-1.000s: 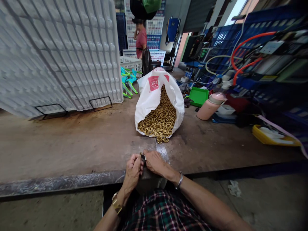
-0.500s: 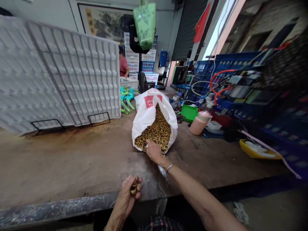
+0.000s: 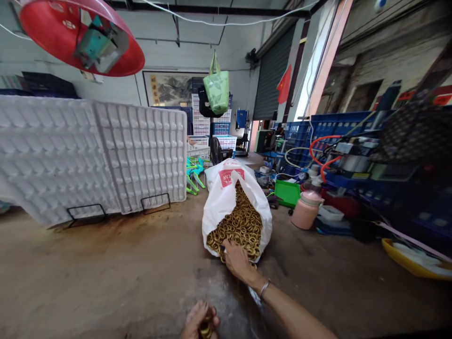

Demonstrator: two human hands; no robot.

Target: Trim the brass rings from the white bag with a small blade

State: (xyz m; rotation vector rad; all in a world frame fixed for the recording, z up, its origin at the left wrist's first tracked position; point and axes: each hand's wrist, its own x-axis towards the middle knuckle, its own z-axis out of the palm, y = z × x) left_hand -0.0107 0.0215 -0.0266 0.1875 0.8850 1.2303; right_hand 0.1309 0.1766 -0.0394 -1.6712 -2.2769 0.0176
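Note:
A white plastic sack [image 3: 217, 200] with red print lies open toward me on the brown worktable [image 3: 148, 268]. Many brass-coloured rings [image 3: 243, 221] fill its mouth. My right hand [image 3: 237, 259], with a metal bangle at the wrist, is at the lower lip of the sack, fingers bent down among the rings; a small dark thing shows by the fingertips, and what they pinch is hidden. Low in the picture, near the table's front, my left hand [image 3: 199, 320] is curled around a few brass rings [image 3: 205, 329].
White moulded trays [image 3: 144, 155] stand upright at the left by black wire stands [image 3: 155, 202]. Right of the sack are a green tray [image 3: 287, 193], a pink bottle [image 3: 306, 210] and a yellow dish [image 3: 413, 261]. A red lamp shade [image 3: 123, 52] and a green bag [image 3: 217, 89] hang above.
My view has tilted up, so everything sits lower in the picture and the red lamp shade shows. My right hand stays at the sack's mouth; my left still holds rings.

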